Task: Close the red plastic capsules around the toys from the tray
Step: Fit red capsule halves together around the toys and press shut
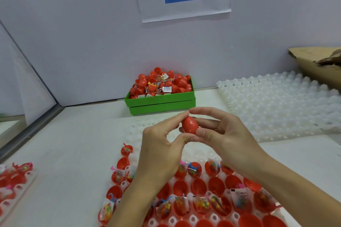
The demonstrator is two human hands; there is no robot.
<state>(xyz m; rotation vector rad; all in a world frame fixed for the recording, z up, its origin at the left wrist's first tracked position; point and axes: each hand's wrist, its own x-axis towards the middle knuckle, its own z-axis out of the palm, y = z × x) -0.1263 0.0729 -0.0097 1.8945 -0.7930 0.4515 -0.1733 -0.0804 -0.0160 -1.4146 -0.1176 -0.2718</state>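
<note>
Between both hands (217,132), red capsule (190,125), pinched.

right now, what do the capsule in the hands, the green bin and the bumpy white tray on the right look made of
Capsule: smooth glossy red plastic, judging by the bright highlight on its shell.
Green bin: rigid opaque plastic, likely moulded, with straight ribbed walls and a dull sheen.
White tray: thin translucent plastic, probably formed sheet; its repeated domes look milky.
</note>
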